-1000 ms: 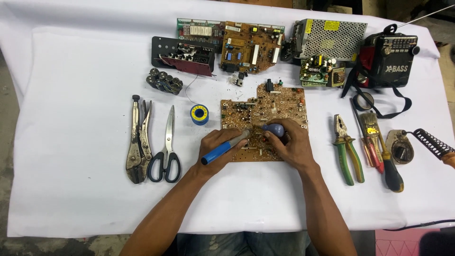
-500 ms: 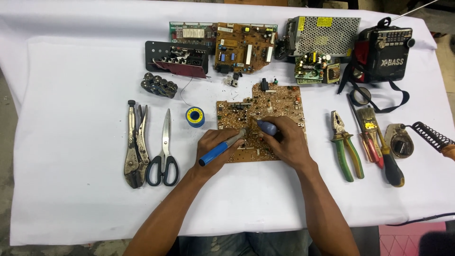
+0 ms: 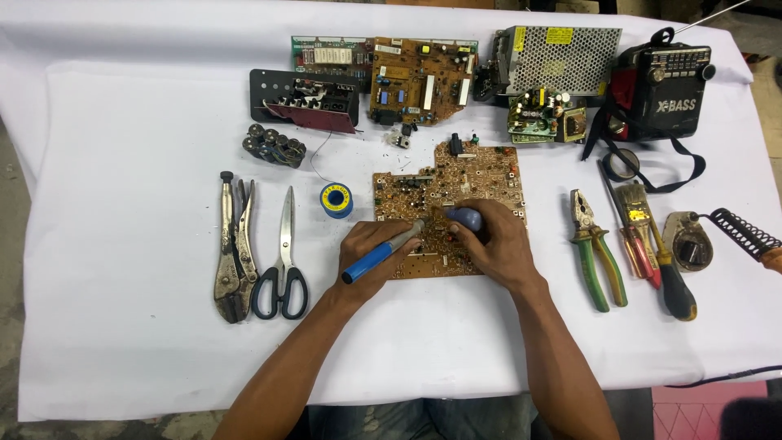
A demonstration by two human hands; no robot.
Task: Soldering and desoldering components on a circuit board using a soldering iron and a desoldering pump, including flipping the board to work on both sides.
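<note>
Two hands work over a brown circuit board (image 3: pixel 456 195) lying flat near the middle of the white-covered counter (image 3: pixel 122 342), its face crowded with small components and its top edge stepped, taller toward 1 o'clock. The left hand (image 3: pixel 376 254) is closed around a blue-handled soldering iron (image 3: pixel 381 253), whose grey tip touches the board at its centre; the right hand (image 3: pixel 493 248) is closed on a blue rubber bulb (image 3: pixel 467 217) just beside that tip. At 9 o'clock from the board sit a blue solder spool (image 3: pixel 336 200), scissors (image 3: pixel 282 261) and locking pliers (image 3: pixel 232 253), with wide bare cloth beyond them and toward 6 o'clock. At 3 o'clock lie green-handled pliers (image 3: pixel 595 257), a brush (image 3: pixel 634 213) and screwdrivers (image 3: pixel 664 273), packed close. At 12 o'clock more boards (image 3: pixel 419 77), a perforated metal power supply (image 3: pixel 562 53) and a black radio (image 3: pixel 664 90) stand near the far edge. A coiled iron stand (image 3: pixel 741 236) at 3 o'clock is cut off by the frame edge. Both hands hide the board's lower part, and the bulb's nozzle cannot be made out.
</note>
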